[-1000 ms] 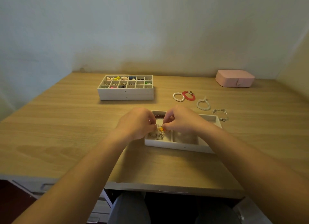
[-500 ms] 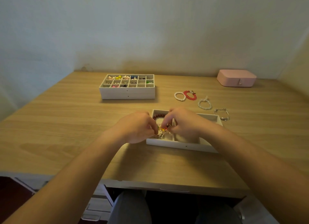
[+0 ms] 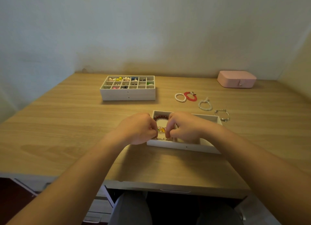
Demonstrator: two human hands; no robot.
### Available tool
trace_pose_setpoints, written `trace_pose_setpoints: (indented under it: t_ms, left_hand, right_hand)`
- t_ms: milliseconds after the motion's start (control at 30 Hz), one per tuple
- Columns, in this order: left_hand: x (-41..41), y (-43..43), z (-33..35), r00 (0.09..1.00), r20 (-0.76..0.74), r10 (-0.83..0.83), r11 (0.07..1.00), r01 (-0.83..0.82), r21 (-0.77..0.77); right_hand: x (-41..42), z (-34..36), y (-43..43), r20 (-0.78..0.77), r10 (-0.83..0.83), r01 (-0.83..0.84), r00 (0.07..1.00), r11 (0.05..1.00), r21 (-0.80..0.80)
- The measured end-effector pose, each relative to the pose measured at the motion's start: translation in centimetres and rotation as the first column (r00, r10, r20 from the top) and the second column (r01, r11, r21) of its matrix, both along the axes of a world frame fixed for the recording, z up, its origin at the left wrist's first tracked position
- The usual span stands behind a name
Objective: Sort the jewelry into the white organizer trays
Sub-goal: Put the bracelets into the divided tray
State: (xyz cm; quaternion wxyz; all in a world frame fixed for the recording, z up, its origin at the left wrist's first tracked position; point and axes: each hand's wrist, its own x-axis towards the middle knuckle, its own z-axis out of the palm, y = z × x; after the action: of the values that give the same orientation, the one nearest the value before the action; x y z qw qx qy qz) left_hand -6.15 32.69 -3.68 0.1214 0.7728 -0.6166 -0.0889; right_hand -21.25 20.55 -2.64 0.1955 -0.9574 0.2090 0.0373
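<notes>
Beaded bracelet (image 3: 161, 129) over white tray (image 3: 185, 146)

a colourful beaded bracelet (image 3: 161, 129) is pinched between the left hand (image 3: 138, 129) and the right hand (image 3: 183, 128) over the left compartment of a white tray (image 3: 185, 146), where a dark red bracelet (image 3: 160, 118) is laid. four bracelets are spread behind it on the wooden desk (image 3: 67, 124).

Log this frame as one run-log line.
left hand, right hand: both pinch multicoloured bracelet | where: near tray, left compartment | in tray: dark red bracelet | loose on table: four bracelets
</notes>
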Motion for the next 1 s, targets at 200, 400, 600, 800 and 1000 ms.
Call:
trace_pose_setpoints:
  t_ms: [200, 400, 600, 800, 1000]
  left_hand:
    - [0.0, -0.6, 0.0, 0.999, -0.016, 0.044, 0.999, -0.044, -0.022]
    - [0.1, -1.3, -0.2, 0.993, -0.067, 0.101, 0.993, -0.105, -0.059]
    - [0.5, -2.0, -0.9, 0.983, -0.090, 0.162, 0.983, -0.168, -0.072]
    - [0.4, -2.1, -0.9, 0.987, 0.012, 0.162, 0.982, -0.160, -0.099]
    - [0.6, -2.1, -1.3, 0.985, -0.050, 0.167, 0.980, -0.172, -0.102]
  right_hand:
    - [-0.1, -0.3, -0.1, 0.021, -0.013, 0.012, 1.000, 0.999, 0.040]
    - [0.1, -0.3, 0.0, 0.058, -0.038, 0.042, 0.998, 0.998, -0.054]
    - [0.5, -1.1, -0.1, 0.073, -0.085, 0.093, 0.994, 0.989, -0.114]
    - [0.4, -0.9, -0.1, 0.068, -0.088, 0.095, 0.994, 0.990, -0.104]
    - [0.2, -1.2, -0.4, 0.107, -0.094, 0.103, 0.990, 0.991, -0.080]
